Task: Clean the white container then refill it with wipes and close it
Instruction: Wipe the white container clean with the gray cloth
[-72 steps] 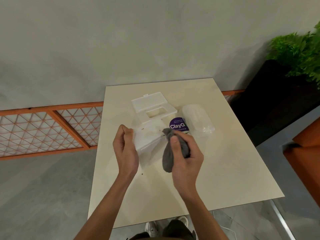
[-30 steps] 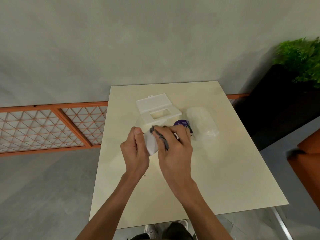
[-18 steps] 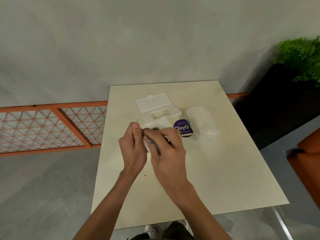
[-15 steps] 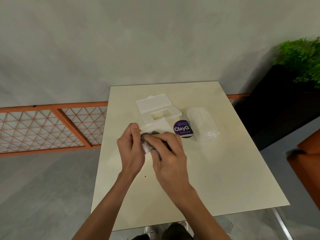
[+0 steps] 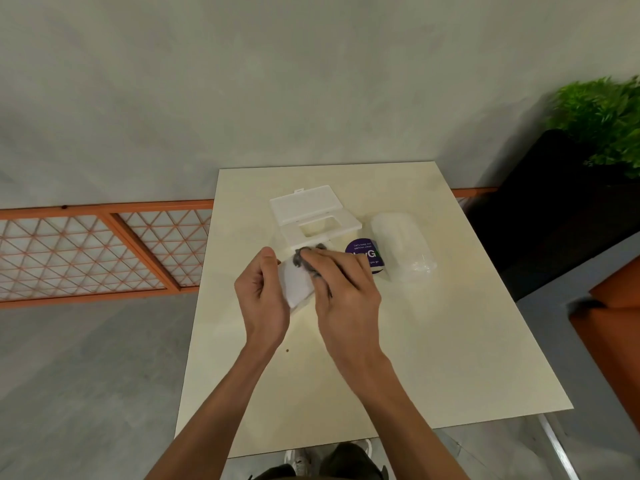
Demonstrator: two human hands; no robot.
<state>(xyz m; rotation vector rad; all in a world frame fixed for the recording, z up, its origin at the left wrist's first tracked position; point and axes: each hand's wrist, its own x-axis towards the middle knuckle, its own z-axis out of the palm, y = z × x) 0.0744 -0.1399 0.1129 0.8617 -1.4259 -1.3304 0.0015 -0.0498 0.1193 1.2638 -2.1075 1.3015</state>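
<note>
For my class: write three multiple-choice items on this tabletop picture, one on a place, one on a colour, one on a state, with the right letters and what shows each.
1. Where does the pack of wipes lie?
A. right of the white container
B. on the floor
C. in the left hand

2. What colour is the cloth?
A. red
B. grey
C. yellow

3. How is the container's lid?
A. shut
B. open
C. missing

Answers:
1 A, the pack lies on the table to the right of the white container.
2 B, grey cloth shows under the right hand.
3 B, the lid is folded back while the left hand holds the container.
</note>
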